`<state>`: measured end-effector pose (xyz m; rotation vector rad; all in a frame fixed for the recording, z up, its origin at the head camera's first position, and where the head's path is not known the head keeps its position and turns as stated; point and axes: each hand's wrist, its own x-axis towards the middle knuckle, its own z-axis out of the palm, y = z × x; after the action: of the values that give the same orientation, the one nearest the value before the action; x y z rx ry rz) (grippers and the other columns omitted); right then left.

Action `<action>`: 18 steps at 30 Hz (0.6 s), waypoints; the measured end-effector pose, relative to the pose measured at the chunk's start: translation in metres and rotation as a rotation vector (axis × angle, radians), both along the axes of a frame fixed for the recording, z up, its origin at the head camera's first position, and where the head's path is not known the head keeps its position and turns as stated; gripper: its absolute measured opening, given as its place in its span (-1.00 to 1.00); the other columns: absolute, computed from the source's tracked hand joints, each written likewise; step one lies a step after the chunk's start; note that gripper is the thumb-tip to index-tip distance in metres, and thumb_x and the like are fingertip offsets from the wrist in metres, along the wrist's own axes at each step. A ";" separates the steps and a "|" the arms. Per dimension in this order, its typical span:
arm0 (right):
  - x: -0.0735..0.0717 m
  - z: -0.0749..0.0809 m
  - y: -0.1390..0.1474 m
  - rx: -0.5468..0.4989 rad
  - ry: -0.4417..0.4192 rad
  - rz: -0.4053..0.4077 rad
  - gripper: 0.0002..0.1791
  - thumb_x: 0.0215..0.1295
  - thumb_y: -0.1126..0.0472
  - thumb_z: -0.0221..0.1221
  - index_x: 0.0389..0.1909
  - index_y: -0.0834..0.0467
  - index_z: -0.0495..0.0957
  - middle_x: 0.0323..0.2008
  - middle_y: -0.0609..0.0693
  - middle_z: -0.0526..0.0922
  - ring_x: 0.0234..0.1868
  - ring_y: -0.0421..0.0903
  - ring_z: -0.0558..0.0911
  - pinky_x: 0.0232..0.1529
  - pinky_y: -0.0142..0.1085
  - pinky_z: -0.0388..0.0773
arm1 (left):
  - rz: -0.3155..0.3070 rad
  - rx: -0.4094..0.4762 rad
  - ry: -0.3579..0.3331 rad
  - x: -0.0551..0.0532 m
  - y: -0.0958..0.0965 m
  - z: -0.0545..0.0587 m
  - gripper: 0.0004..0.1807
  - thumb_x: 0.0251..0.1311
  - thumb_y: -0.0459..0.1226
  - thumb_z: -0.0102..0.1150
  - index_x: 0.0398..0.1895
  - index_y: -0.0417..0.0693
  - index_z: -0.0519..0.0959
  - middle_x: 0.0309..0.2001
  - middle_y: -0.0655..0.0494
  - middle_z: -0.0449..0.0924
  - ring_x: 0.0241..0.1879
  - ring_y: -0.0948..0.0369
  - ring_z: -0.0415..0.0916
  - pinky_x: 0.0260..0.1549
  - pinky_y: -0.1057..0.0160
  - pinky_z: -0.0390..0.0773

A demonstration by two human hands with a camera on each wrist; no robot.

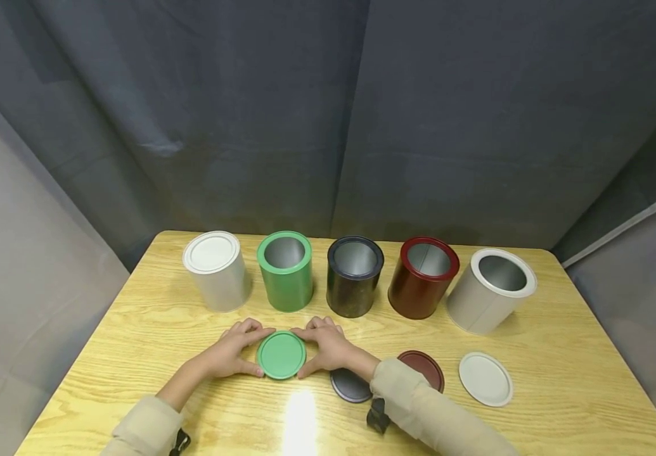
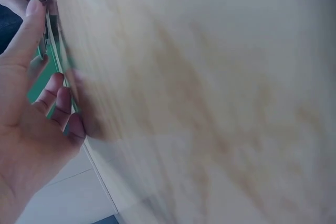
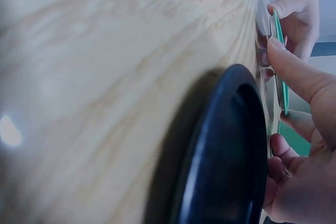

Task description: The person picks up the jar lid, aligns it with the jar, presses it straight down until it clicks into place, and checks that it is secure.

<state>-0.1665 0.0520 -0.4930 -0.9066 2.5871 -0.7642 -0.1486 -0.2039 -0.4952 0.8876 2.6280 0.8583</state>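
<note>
A round green lid (image 1: 282,355) lies level between both hands, in front of the row of cans. My left hand (image 1: 233,351) holds its left edge with thumb and index finger. On the opposite edge, my right hand (image 1: 328,347) grips it the same way. Seen edge-on in the right wrist view, the green lid (image 3: 280,61) is close over the wood, a finger of each hand at its rim. Behind it stands an uncapped green can (image 1: 288,288). A dark lid (image 1: 352,387) lies partly hidden under the right forearm.
Left of the green can is a white can (image 1: 219,288) with its lid on. To the right stand an open black can (image 1: 353,291), an open dark red can (image 1: 417,294) and an open off-white can (image 1: 476,304). A dark red lid (image 1: 427,367) and an off-white lid (image 1: 485,379) lie before them.
</note>
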 end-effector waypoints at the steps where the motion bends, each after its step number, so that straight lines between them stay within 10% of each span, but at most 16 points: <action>1: -0.001 0.000 0.000 -0.003 -0.001 0.001 -0.10 -0.26 -0.12 0.43 0.22 0.01 0.38 -0.24 -0.15 0.30 -0.26 -0.16 0.17 -0.28 -0.30 0.08 | 0.001 0.007 0.003 0.000 0.000 0.000 -0.16 -0.13 0.12 0.28 0.25 -0.05 0.33 -0.02 0.13 0.28 -0.02 0.13 0.18 -0.09 -0.06 0.20; 18: -0.002 0.005 0.004 -0.127 -0.027 0.013 -0.10 -0.22 -0.08 0.43 0.24 0.09 0.35 -0.22 -0.07 0.39 -0.26 -0.17 0.24 -0.26 -0.28 0.11 | 0.016 0.141 -0.008 -0.003 -0.006 0.004 -0.23 -0.13 0.05 0.33 0.20 -0.05 0.39 -0.12 0.20 0.41 -0.18 0.20 0.35 -0.18 0.18 0.39</action>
<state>-0.1682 0.0562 -0.4879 -0.9412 2.5303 -0.9391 -0.1521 -0.2099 -0.4915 0.8955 2.5973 1.0606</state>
